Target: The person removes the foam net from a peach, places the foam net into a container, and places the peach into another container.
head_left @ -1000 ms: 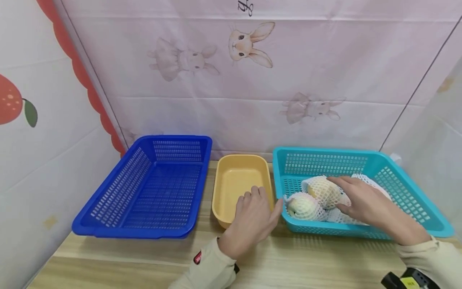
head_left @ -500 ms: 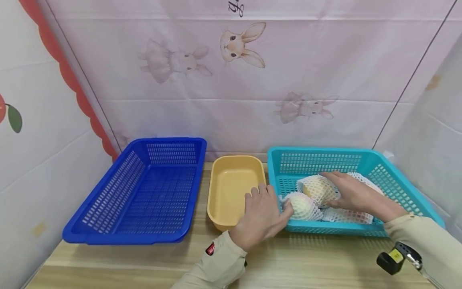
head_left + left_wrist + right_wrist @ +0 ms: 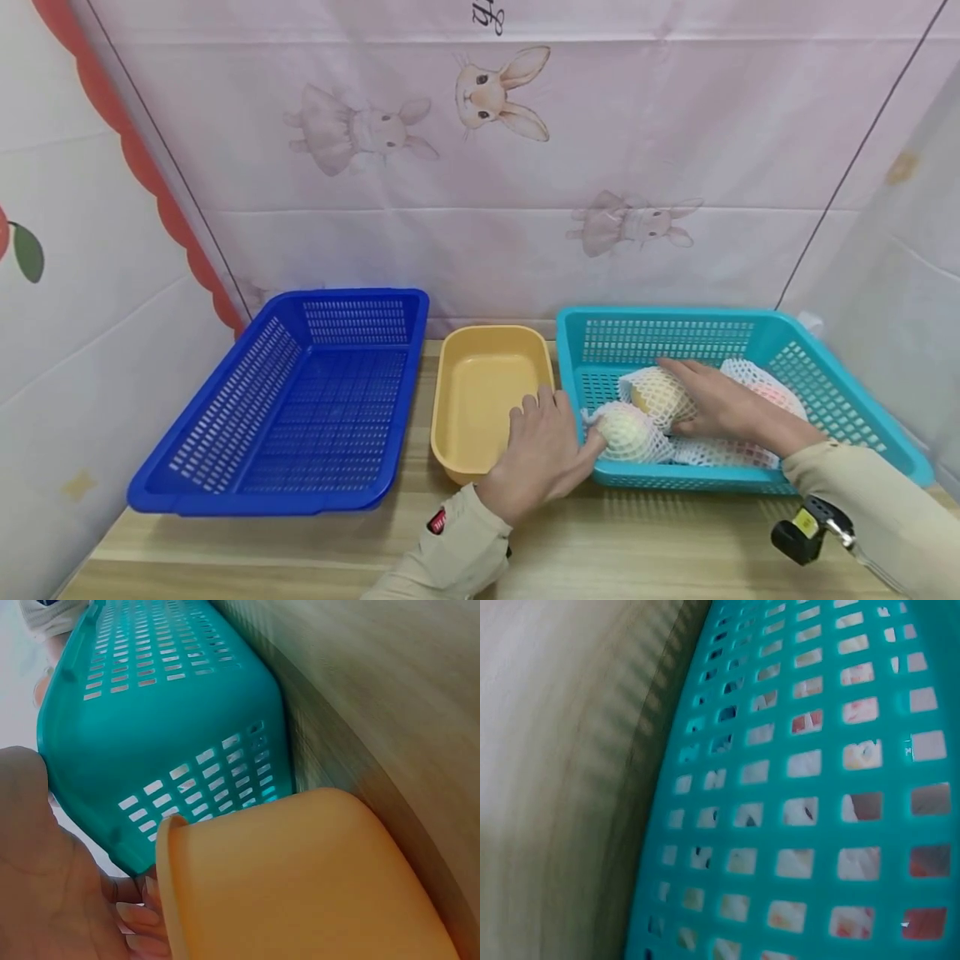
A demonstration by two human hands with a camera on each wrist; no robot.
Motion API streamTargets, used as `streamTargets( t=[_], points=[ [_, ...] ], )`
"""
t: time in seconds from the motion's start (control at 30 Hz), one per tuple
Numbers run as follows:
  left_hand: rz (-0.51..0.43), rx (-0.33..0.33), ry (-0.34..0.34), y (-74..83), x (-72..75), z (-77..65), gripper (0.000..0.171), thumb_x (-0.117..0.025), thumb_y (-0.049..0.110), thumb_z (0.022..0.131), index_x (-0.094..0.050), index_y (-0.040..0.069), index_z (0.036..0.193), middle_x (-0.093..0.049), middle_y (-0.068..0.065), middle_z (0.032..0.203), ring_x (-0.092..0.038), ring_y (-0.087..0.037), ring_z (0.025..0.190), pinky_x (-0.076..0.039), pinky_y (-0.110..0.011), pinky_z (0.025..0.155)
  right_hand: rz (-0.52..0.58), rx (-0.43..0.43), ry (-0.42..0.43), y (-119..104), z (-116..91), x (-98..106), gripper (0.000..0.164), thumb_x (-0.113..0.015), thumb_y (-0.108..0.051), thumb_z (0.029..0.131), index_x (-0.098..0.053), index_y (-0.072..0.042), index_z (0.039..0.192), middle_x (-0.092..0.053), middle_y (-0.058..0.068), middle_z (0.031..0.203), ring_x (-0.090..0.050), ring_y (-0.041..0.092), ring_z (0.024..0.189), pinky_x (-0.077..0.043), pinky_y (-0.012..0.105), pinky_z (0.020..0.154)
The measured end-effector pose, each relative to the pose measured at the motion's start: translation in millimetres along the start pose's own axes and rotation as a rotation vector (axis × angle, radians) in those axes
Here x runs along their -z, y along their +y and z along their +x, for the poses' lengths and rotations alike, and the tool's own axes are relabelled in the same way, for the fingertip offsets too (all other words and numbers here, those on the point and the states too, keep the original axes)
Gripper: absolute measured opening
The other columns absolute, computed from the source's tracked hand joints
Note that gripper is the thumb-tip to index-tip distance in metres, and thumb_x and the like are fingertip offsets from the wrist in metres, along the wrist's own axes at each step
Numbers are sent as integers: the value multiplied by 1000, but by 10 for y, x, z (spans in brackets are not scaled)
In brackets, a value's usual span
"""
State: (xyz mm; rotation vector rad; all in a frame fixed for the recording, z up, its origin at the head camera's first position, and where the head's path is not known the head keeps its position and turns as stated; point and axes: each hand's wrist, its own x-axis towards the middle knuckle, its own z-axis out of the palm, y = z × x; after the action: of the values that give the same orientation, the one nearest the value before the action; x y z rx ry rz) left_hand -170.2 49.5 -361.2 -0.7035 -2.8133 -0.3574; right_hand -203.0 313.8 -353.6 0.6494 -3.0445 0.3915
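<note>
Head view: the right hand [image 3: 720, 406] is in the teal basket [image 3: 675, 313] on the worktop [image 3: 637, 542], fingers bent over the far side of a netted fruit [image 3: 660, 397], thumb on the near side; how firm the hold is, cannot tell. Other netted pieces [image 3: 626, 431] lie around it. The left hand [image 3: 536, 454] is over the edge of the yellow tub [image 3: 480, 383], its fingers close together, thumb spread toward the basket and gripping nothing. The blue basket [image 3: 322, 425] stands bare at far left. Left wrist view: palm and fingertips by the tub's rim and basket corner; contact unclear. Right wrist view: basket wall, pale netting through its holes; hand out of sight. Step in hand, by judgement: taking hold of one fruit. The next move likely calls for settling that grip, then a straight lift clear of neighbours and rim.
</note>
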Motion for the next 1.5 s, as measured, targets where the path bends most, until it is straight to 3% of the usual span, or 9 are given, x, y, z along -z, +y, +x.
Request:
streamTargets(
  t=[0.4,0.57,0.8,1.03,1.23,1.5],
  points=[
    [-41,-4,-10,-12,-3,-2,38,-41,45,91,-48,9,80,-42,-4,76,-40,-20,65,-34,-32,57,72,-15,22,55,18,-55,86,-82,-11,73,-33,7,142,-40,37,136,-47,53,116,-46,61,87],
    [-26,0,6,-13,-15,-1,38,-41,45,91,-47,10,79,-41,-4,75,-40,-20,65,-33,-31,57,88,-7,46,69,41,-70,84,-84,-10,70,-34,7,136,-46,33,127,-57,42,101,-53,48,72],
    [-29,3,9,-20,-20,-4,38,-42,46,91,-47,9,79,-41,-3,74,-39,-19,62,-32,-30,55,141,-41,21,60,66,-74,89,-83,-7,68,-29,3,138,-54,27,112,-60,29,83,-48,34,58],
    [-34,11,-7,-18,-26,4,39,-41,46,91,-49,9,80,-42,-3,75,-40,-19,63,-34,-31,57,11,49,102,68,51,-73,88,-87,-11,60,-44,8,134,-52,33,123,-57,48,101,-52,55,74],
    [-37,14,-15,-17,-31,13,39,-41,46,92,-49,10,81,-43,-3,75,-41,-18,63,-36,-31,58,2,70,168,77,34,-57,84,-88,-12,55,-51,7,128,-55,33,121,-59,46,98,-52,54,73],
    [16,9,-20,-35,7,-4,44,-37,48,96,-53,8,86,-47,-5,78,-44,-19,64,-39,-33,59,-27,53,192,63,18,29,86,-87,-16,56,-50,8,130,-55,33,122,-55,51,105,-48,61,81]
  ],
)
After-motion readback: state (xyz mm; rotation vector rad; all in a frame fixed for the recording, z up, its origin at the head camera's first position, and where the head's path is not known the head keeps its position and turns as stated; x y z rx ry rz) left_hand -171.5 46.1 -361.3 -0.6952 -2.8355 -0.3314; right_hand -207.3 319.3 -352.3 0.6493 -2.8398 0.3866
